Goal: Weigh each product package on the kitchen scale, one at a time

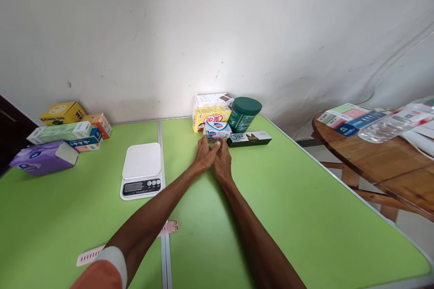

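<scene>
Nearest us, an orange-red sleeve with a pale cuff (105,271) covers part of the left arm, which crosses above a pink perforated strap with a buckle (172,226) on the light green tabletop (288,216). A little farther, left of the grey metal seam (166,253), we see a square white kitchen scale with a black control panel (141,161). To its left lies a purple soft pack (44,159), and just behind that we find a long pale green box (61,132), a dark blue box (91,140), an orange box (103,125) and a yellow box with black lettering (63,113).

In the middle, our left hand (205,156) and right hand (223,160) meet at the near side of a small white-and-blue cardboard box (217,132). The fingers of both are bent inward; we cannot tell whether they grip the box or only touch it. It sits on the tabletop, just in front of a yellow cardboard box with red lettering (210,113) and beside a long black-and-white box (249,139). Behind these we see a green lidded tub (246,113), a white box (213,98) and, farthest, the pale wall (217,31)
</scene>
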Motion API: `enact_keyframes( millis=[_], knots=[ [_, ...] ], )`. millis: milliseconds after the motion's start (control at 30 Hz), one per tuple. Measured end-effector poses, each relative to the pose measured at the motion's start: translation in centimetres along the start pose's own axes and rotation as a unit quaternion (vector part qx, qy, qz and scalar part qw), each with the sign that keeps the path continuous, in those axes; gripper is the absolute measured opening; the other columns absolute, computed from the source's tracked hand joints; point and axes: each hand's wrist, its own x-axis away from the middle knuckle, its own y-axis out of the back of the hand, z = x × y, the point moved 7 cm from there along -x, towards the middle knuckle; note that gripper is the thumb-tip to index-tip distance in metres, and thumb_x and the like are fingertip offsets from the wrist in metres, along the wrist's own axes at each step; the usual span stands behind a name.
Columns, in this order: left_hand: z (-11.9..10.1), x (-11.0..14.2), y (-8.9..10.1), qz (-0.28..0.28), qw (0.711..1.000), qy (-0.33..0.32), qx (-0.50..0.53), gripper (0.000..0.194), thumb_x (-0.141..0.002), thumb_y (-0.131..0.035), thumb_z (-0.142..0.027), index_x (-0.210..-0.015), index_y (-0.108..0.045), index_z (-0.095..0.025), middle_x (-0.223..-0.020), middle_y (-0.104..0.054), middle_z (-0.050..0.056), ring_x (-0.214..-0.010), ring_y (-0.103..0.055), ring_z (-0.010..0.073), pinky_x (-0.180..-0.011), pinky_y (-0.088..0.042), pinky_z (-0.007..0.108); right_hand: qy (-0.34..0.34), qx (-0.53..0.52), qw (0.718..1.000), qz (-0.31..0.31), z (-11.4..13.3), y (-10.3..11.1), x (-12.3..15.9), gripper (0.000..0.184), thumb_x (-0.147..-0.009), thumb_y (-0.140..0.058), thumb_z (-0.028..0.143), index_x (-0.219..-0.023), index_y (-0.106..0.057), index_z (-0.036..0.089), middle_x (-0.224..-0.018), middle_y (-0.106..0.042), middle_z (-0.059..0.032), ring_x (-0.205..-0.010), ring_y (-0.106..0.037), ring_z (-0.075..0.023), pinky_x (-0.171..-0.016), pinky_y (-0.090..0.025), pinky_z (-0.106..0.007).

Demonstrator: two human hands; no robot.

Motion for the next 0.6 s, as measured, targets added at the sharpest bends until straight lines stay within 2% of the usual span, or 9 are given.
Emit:
enact_keyframes(
  millis=[100, 167, 267, 367, 400, 467, 533, 600],
  knots=[
    [-0.2, 0.8, 0.0, -0.002, 1.000, -0.003, 0.000, 0.071, -0.102, -0.064, -0.046, -0.164, -0.051, -0.012, -0.166, -0.058, 0.026, -0.162, -0.052, 0.0345, -0.138, -0.038, 0.048, -0.025, -0.015, 0.999, -0.026, -0.5, 0.4, -0.1, 0.070, -0.095, -0.062, 0.056, -0.154, -0.059, 0.021, -0.156, -0.068, -0.0212, -0.143, -0.066, -0.0373, -0.118, -0.055, -0.059],
    [-0.3, 2.1, 0.2, 0.001, 1.000, -0.003, 0.007, 0.075, -0.102, -0.064, -0.048, -0.167, -0.050, -0.013, -0.169, -0.056, 0.025, -0.165, -0.048, 0.0358, -0.139, -0.036, 0.048, -0.054, -0.024, 0.995, -0.082, -0.8, 1.5, 0.0, 0.068, -0.091, -0.062, 0.052, -0.150, -0.058, 0.018, -0.155, -0.067, -0.0249, -0.142, -0.067, -0.0375, -0.119, -0.054, -0.059],
    [-0.6, 5.6, 1.3, 0.023, 0.999, -0.004, 0.022, 0.087, -0.099, -0.068, -0.056, -0.172, -0.045, -0.014, -0.178, -0.046, 0.024, -0.168, -0.043, 0.0406, -0.140, -0.035, 0.051, -0.104, 0.000, 0.981, -0.163, -0.7, 3.2, 0.3, 0.064, -0.086, -0.059, 0.046, -0.141, -0.058, 0.015, -0.145, -0.070, -0.0280, -0.133, -0.072, -0.0378, -0.117, -0.056, -0.057],
    [-1.7, 10.3, 3.4, 0.069, 0.997, -0.027, 0.035, 0.094, -0.100, -0.067, -0.065, -0.175, -0.042, -0.013, -0.182, -0.039, 0.025, -0.167, -0.044, 0.0451, -0.139, -0.036, 0.058, -0.125, 0.026, 0.978, -0.164, 0.2, 3.8, 0.2, 0.064, -0.077, -0.062, 0.044, -0.131, -0.062, 0.011, -0.145, -0.066, -0.0368, -0.135, -0.069, -0.0453, -0.118, -0.052, -0.060],
    [-2.2, 11.9, 4.5, 0.078, 0.996, -0.038, 0.034, 0.095, -0.100, -0.067, -0.067, -0.175, -0.042, -0.014, -0.182, -0.039, 0.025, -0.166, -0.046, 0.0459, -0.138, -0.037, 0.060, -0.126, 0.029, 0.980, -0.154, 0.5, 3.8, 0.0, 0.064, -0.074, -0.064, 0.044, -0.128, -0.063, 0.011, -0.147, -0.063, -0.0396, -0.139, -0.066, -0.0488, -0.118, -0.050, -0.063],
    [-3.1, 14.4, 7.4, 0.064, 0.996, -0.058, 0.027, 0.093, -0.100, -0.068, -0.069, -0.174, -0.045, -0.017, -0.180, -0.043, 0.024, -0.161, -0.051, 0.0463, -0.135, -0.041, 0.064, -0.127, 0.038, 0.982, -0.137, 0.6, 3.8, -0.3, 0.059, -0.070, -0.068, 0.044, -0.123, -0.066, 0.016, -0.149, -0.063, -0.0397, -0.145, -0.061, -0.0528, -0.122, -0.043, -0.067],
    [-3.6, 16.2, 11.8, 0.000, 0.997, -0.075, 0.030, 0.085, -0.101, -0.069, -0.067, -0.170, -0.050, -0.021, -0.174, -0.050, 0.022, -0.154, -0.059, 0.0448, -0.128, -0.050, 0.065, -0.142, 0.055, 0.976, -0.156, -0.1, 4.2, -0.4, 0.053, -0.064, -0.074, 0.045, -0.114, -0.069, 0.025, -0.145, -0.069, -0.0355, -0.139, -0.067, -0.0531, -0.119, -0.045, -0.069],
    [-3.6, 17.6, 17.6, -0.105, 0.988, -0.107, 0.029, 0.071, -0.104, -0.067, -0.061, -0.164, -0.057, -0.023, -0.166, -0.058, 0.021, -0.148, -0.065, 0.0415, -0.123, -0.056, 0.062, -0.141, 0.062, 0.976, -0.153, -0.6, 4.3, -0.1, 0.051, -0.065, -0.077, 0.046, -0.112, -0.073, 0.030, -0.142, -0.073, -0.0329, -0.137, -0.070, -0.0503, -0.117, -0.045, -0.070]
  ],
)
